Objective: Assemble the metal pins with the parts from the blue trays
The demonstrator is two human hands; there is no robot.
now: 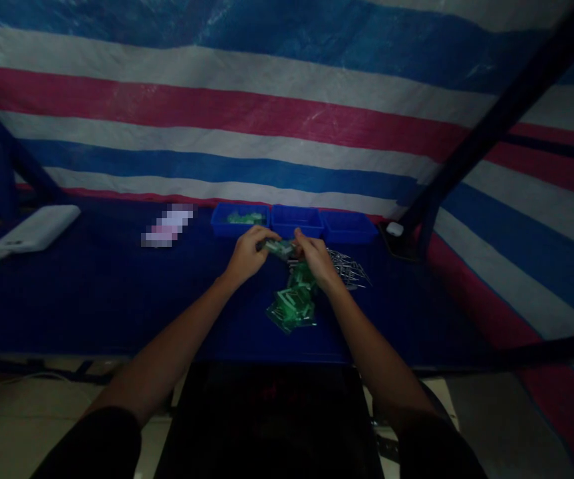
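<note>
Between my two hands, just in front of the blue bins, is a small clear plastic bag [281,249] with pale green pieces in it. The fingers of my left hand [251,251] are closed on its left side. My right hand [315,256] pinches its right side, thumb raised. Below my right hand lies a pile of green plastic packets [294,303], partly under the wrist. Thin metal pins or rods [349,269] are spread on the table to the right of that hand. The picture is dim, so small details are unclear.
Three blue bins stand in a row at the back; the left bin [215,223] holds green packets. A white power bank [37,228] with a cable lies far left, and a blurred-out pale item [169,225] nearer. A small white case [394,229] sits right, by the frame post [431,199].
</note>
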